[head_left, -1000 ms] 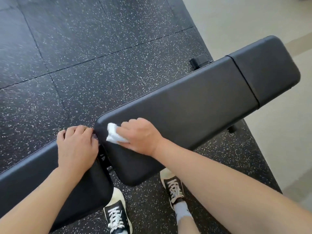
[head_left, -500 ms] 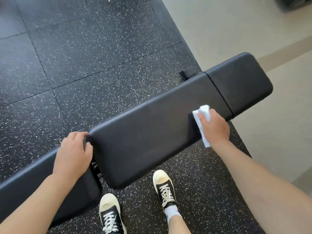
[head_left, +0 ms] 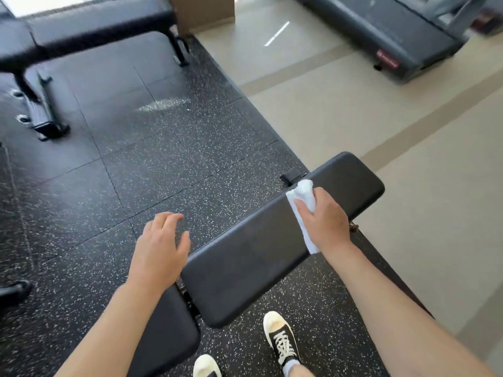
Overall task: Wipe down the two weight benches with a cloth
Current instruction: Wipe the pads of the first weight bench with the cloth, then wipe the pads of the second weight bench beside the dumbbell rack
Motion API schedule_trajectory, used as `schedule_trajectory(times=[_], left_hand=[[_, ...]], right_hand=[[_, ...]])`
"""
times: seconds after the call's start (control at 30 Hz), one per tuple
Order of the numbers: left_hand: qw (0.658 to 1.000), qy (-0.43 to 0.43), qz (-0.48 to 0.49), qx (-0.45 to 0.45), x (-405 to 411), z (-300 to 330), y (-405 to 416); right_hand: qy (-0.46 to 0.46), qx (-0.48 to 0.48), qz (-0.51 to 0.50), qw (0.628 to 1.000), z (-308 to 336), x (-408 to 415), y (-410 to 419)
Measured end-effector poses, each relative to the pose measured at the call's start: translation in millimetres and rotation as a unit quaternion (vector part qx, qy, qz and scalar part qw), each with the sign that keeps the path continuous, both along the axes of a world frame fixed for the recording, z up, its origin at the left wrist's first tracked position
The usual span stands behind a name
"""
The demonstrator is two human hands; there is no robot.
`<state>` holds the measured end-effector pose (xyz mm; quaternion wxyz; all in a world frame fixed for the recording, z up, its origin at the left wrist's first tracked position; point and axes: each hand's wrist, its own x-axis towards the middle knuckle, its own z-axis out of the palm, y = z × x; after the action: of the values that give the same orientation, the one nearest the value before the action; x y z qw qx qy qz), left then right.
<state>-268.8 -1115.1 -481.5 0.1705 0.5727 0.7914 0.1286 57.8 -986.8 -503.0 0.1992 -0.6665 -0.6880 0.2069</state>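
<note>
Fingers [head_left: 304, 210] of right hand [head_left: 325, 223] curled over white cloth [head_left: 302, 202], pressing it flat on near weight bench [head_left: 253, 257] at the seam before its short end pad; a second ago the cloth was at the bench's opposite end by the hinge gap, so one full pass along the long pad looks done. Left hand [head_left: 160, 248] has lifted off the bench, fingers loose, holding nothing; it hovers just left of it. Second bench [head_left: 95, 25] far beyond, untouched. Speckled black rubber floor [head_left: 163, 172] under the bench; beige floor and treadmill [head_left: 381, 34] beyond its end pad.
</note>
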Motion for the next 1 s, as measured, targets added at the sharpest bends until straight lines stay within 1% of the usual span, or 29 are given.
schedule_trajectory(times=[0.03,0.17,0.27,0.37,0.53,0.7,0.83,1.0], left_hand=[[1.0,-0.001,-0.004,0.006,1,5,2],[0.999,-0.027,-0.031,0.008,-5,82,-6],[0.998,-0.044,-0.041,0.034,-8,134,-23],[0.997,-0.045,-0.033,0.062,-16,174,-46],[0.995,-0.02,0.01,0.101,-43,236,-82],[0.988,0.025,0.086,0.126,-64,284,-113],[0.978,0.047,0.145,0.145,-65,307,-140],[0.96,0.061,0.225,0.153,-56,316,-183]], right_hand=[[0.001,-0.001,0.006,1.0,8,-5,-3],[-0.004,0.038,0.044,0.998,88,-30,-31],[0.0,0.066,0.042,0.997,140,-41,-51],[0.015,0.077,0.053,0.996,181,-50,-66],[0.046,0.09,0.094,0.99,245,-73,-63],[0.097,0.133,0.159,0.974,299,-108,-46],[0.122,0.145,0.235,0.953,322,-140,-42],[0.138,0.128,0.331,0.925,334,-176,-47]])
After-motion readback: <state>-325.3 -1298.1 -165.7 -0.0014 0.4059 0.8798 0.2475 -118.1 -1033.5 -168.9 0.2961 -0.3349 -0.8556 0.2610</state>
